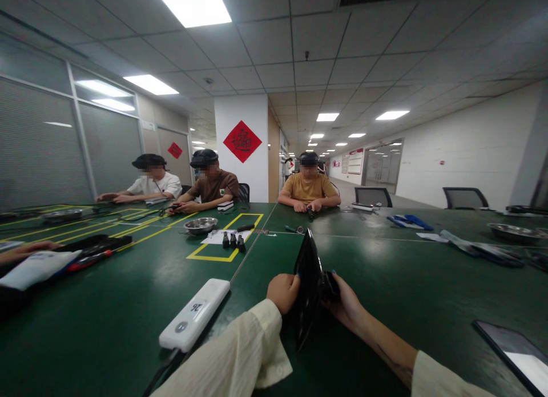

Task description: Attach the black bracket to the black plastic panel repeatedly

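Panel (305, 300), thin, black and glossy, stood steeply tilted just right of lower centre in the head view. The left hand (283, 292) had its grip around the panel's left side; the right hand's (349, 306) grip held a black block (331, 287) beside its right face. A white handheld device (194, 316) marked 26 lay lower left on the green table (377, 343).

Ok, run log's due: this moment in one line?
left hand: holds black panel; right hand: holds black block; white device: on table
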Available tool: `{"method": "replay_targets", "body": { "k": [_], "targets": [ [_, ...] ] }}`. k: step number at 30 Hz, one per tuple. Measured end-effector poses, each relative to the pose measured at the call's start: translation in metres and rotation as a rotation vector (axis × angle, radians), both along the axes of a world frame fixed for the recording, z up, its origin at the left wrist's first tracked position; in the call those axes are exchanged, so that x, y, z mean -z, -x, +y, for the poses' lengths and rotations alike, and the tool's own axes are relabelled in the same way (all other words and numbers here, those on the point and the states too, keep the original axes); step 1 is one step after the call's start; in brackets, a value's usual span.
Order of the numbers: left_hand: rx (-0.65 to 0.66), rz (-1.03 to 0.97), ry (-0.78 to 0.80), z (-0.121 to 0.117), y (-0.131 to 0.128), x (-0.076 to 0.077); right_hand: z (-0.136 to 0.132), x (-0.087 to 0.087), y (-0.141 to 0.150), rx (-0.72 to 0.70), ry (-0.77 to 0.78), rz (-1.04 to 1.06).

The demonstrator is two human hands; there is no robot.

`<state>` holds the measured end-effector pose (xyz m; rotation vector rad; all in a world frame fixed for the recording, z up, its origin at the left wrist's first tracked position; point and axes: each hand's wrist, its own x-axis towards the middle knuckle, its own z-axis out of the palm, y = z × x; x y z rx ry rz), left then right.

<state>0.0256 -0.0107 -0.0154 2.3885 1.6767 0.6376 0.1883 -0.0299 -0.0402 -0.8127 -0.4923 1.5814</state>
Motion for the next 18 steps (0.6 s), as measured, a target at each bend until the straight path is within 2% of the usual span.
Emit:
{"method": "replay_targets", "body": {
  "k": [7, 12, 18],
  "targets": [
    [-0.006, -0.008, 0.006, 0.0008, -0.0002, 0.0009, -0.0014, -0.0025, 0.0009, 0.019, -0.003, -0.002],
    [-0.026, 0.009, -0.06, 0.0012, 0.0002, 0.0019, 0.0001, -0.0024, 0.0017, 0.015, 0.008, 0.008],
    [0.013, 0.008, -0.076, -0.0009, 0.0017, -0.001, 0.0009, 0.0002, -0.0002, 0.004, -0.003, -0.004]
  ]
}}
